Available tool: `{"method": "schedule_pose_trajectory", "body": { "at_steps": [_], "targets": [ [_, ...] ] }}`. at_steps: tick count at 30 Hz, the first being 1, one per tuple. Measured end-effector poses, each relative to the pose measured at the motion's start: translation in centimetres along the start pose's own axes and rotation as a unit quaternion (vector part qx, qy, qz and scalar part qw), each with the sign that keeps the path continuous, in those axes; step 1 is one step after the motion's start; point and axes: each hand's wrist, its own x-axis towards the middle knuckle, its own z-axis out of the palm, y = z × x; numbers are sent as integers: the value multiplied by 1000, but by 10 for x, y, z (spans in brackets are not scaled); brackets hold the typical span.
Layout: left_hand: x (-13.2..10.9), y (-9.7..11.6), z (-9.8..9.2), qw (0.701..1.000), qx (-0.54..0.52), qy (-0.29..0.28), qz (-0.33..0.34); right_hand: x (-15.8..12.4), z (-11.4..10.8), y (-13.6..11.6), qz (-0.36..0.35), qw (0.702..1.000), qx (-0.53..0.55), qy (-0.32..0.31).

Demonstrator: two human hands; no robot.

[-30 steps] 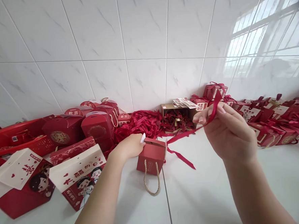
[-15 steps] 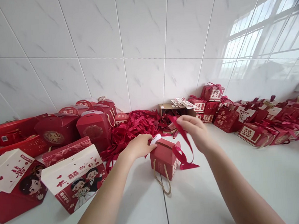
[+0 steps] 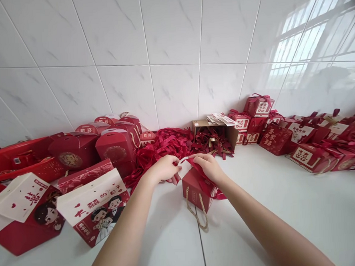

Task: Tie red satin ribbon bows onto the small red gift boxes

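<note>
White surface (image 3: 278, 207), red ribbon (image 3: 201, 173) half-hidden

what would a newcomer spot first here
Probably the small red cardboard box with a beige rope handle, near the centre, left hand and right hand at its top. Behind it, leftward, spreads a tangled heap of crimson ribbons. A red-and-white cardboard box showing a cartoon couple stands front left.

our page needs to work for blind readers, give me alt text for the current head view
Left hand at the top of a small red gift box with a rope handle, right hand pinching a red ribbon over it. Behind lie heaped ribbons, with more gift boxes on both sides.
</note>
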Motion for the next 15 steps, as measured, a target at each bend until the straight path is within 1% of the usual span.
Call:
{"method": "schedule_pose_trajectory", "body": {
  "at_steps": [7, 15],
  "targets": [
    [0, -1, 0, 1000, -4, -6, 8, 2, 0, 1, -24, 996, -82, 18],
    [3, -7, -2, 1000, 7, -12, 13, 2, 2, 0, -25, 990, -141, 5]
  ]
}}
